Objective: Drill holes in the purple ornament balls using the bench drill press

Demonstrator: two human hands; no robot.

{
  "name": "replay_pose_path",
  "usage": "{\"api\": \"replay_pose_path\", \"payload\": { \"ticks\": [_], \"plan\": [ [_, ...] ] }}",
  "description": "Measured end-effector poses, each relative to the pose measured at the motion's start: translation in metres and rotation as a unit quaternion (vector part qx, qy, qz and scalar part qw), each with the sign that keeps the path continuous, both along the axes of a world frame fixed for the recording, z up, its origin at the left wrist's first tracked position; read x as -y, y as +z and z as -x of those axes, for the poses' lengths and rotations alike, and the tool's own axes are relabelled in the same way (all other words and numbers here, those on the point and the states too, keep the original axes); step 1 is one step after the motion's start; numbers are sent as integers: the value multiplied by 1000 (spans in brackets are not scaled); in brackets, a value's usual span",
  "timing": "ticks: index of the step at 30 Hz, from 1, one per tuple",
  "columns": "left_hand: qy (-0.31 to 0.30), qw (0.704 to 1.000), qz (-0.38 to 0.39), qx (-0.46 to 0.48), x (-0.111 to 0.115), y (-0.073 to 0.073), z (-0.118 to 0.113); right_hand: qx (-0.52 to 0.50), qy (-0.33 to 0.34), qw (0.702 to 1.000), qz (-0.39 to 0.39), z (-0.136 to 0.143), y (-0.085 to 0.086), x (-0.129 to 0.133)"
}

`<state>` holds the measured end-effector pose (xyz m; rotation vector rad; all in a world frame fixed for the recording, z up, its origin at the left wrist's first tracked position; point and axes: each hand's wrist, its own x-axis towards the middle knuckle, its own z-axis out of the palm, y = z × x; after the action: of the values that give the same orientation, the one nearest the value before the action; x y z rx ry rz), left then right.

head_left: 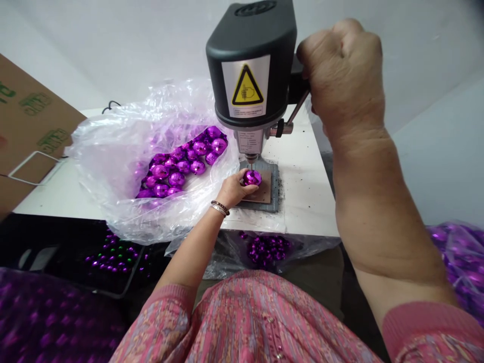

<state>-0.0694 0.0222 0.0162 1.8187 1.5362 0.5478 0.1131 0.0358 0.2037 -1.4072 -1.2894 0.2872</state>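
My left hand pinches a shiny purple faceted ball between thumb and fingers. The ball rests on a brown board over the grey base of a small bench drill press. Its thin drill bit points straight down at the ball's top; whether it has entered the ball I cannot tell. Up at the right side of the machine, my right hand is closed in a fist around the end of the feed lever. The grip itself is mostly hidden by the fingers.
On the white table, a clear plastic bag lies open with many purple balls. A cardboard box stands at the left. More purple balls sit below the table edge, and a filled bag is at the right.
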Motion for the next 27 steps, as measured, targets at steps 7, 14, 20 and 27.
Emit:
{"api": "replay_pose_path", "payload": {
  "ticks": [7, 14, 20, 27],
  "plan": [
    [-11, 1000, -11, 11, 0, -8, 1, 121, 28, 987, -101, -3, -34, 42],
    [-22, 999, -23, 38, 1, -13, 0, 255, -19, 943, -215, -5, -82, 64],
    [-24, 999, -43, 22, 1, -12, 0, 321, -44, 896, -303, -4, -102, 66],
    [-25, 998, -60, -6, 3, -11, -1, 306, -81, 892, -322, 3, -118, 65]
  ]
}}
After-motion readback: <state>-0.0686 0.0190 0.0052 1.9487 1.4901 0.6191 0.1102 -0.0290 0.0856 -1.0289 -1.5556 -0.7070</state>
